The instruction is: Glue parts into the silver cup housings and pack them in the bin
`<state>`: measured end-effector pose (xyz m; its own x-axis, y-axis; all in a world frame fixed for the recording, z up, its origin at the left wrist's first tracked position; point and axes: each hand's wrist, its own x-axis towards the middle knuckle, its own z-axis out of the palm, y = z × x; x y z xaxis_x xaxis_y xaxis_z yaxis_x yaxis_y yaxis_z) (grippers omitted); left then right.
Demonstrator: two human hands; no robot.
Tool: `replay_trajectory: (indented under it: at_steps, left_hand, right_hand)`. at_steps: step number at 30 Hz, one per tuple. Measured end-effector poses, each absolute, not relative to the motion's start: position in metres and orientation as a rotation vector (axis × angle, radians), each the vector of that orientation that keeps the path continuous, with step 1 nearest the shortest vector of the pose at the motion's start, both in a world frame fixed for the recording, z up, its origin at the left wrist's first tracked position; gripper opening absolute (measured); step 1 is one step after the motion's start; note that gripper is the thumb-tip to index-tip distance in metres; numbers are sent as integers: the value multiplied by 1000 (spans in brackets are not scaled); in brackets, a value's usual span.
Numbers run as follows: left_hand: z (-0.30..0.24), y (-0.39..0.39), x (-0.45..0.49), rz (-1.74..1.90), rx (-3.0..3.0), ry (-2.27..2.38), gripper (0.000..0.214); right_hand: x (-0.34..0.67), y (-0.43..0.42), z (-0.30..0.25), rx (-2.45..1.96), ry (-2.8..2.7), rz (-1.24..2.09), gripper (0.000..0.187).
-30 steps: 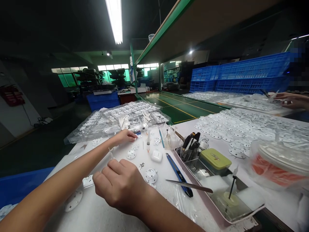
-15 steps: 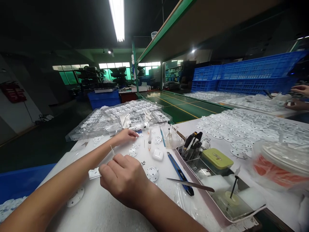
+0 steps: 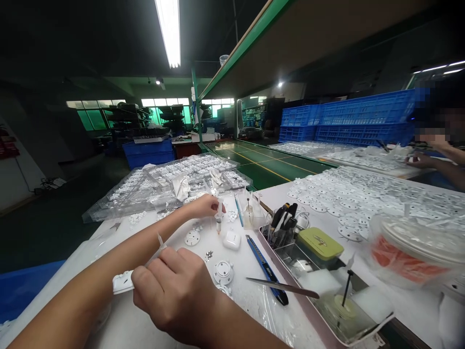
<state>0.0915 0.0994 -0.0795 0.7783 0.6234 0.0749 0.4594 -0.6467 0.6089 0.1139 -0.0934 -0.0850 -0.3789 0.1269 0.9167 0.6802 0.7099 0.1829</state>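
Note:
My right hand [image 3: 176, 293] is closed in a fist around a white syringe-like applicator [image 3: 125, 281]; its thin tip sticks up past my left forearm. My left hand [image 3: 204, 206] reaches across the white bench, and its fingertips pinch a small syringe [image 3: 219, 220] that stands near a white earbud-style case [image 3: 231, 240]. Two round white discs lie close by: one [image 3: 192, 237] beside my left wrist, the other [image 3: 223, 271] just right of my right hand.
A blue utility knife [image 3: 267, 271] and metal tweezers [image 3: 283, 287] lie to the right. A pink tray [image 3: 308, 315] holds tools and a green tin [image 3: 319, 242]. Clear trays of white parts [image 3: 145, 189] stand behind. Several white discs [image 3: 363, 194] cover the right. A co-worker's hand [image 3: 417, 160] works at far right.
My left hand has slid right from the clear trays' edge onto the small syringe. My right hand has drawn back a little toward me with the applicator.

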Motion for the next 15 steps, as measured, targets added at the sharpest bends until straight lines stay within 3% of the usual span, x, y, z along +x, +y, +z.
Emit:
replay_trajectory:
  at_steps: [15]
  left_hand:
    - [-100,116,111,242,2156,590,33]
  right_hand:
    - [116,-92,-80,-639,-1817,-745,17]
